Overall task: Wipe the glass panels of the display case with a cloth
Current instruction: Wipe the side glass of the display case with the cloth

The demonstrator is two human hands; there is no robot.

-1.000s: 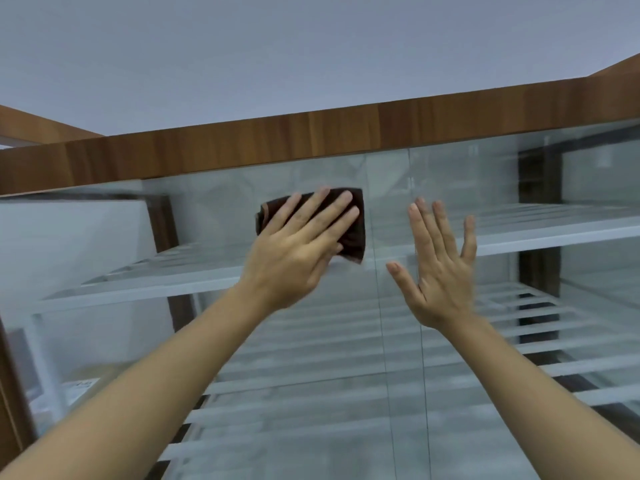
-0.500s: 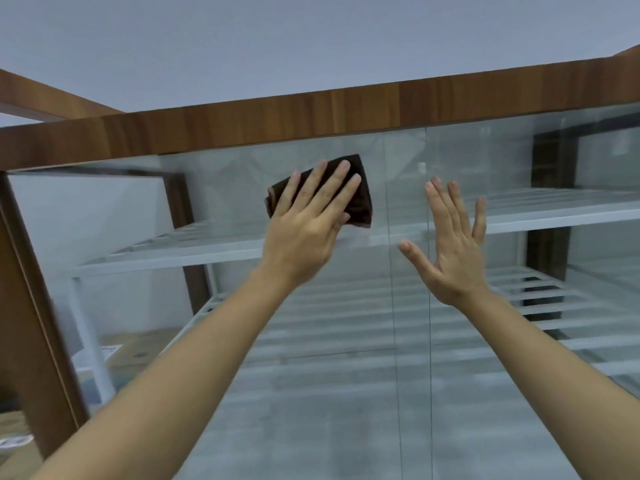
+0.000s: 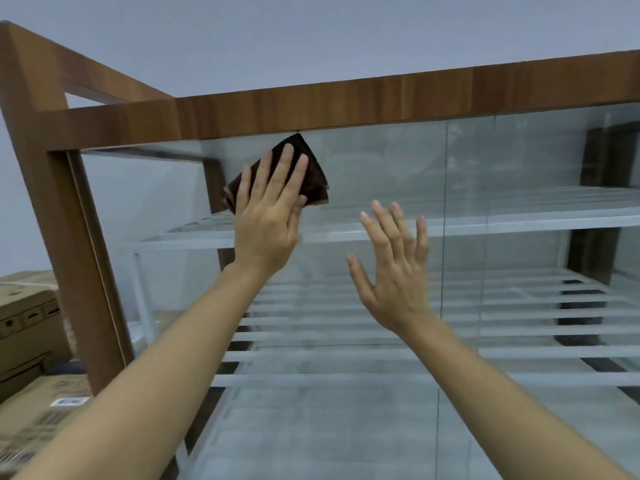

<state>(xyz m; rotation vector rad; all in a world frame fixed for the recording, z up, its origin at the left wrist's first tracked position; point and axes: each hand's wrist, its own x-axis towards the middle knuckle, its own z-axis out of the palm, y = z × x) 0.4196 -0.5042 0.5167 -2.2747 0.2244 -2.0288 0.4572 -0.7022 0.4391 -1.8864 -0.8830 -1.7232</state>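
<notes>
pressing cloth [image 3: 313, 174] to glass panel [image 3: 381, 161], left grip [image 3: 268, 223] flat-fingered — cloth half hidden — right grip [image 3: 393, 271] spread, empty

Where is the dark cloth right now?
The cloth sits left of centre in the head view, pressed to the glass under the left hand, its top corner just below the wooden frame.

Left hand [image 3: 268, 216] presses a dark brown cloth [image 3: 311, 174] flat on the glass [image 3: 381, 161], right under the wood top [image 3: 381, 102]. Right hand [image 3: 394, 268] is flat on the glass nearby, fingers spread. White shelves [image 3: 519, 220] inside, boxes [image 3: 27, 323] at left.
</notes>
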